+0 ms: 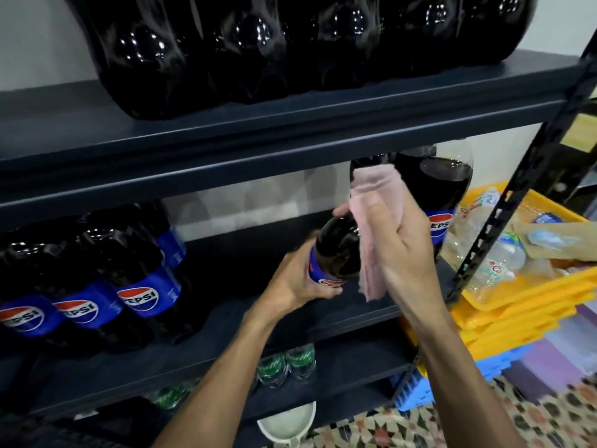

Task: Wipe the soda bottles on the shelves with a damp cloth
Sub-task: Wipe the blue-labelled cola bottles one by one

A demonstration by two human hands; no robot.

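A person's left hand [298, 281] curled its fingers round the blue label of a dark plastic Pepsi bottle [339, 250], held tilted before the middle tier of a dark metal shelf unit [193, 147], while the right hand [405, 250] clamped a pale pink cloth [371, 202] against the bottle's shoulder.

A person's arms, seen from a head-worn camera. The left forearm [226, 367] and right forearm [452, 367] are lean and bare all the way from the bottom edge of the frame to the wrists. Tendons ridge the back of the right hand [407, 247], whose thumbnail [374, 200] looks short and pale. The left hand [297, 279] shows rounded knuckles above a narrow wrist.
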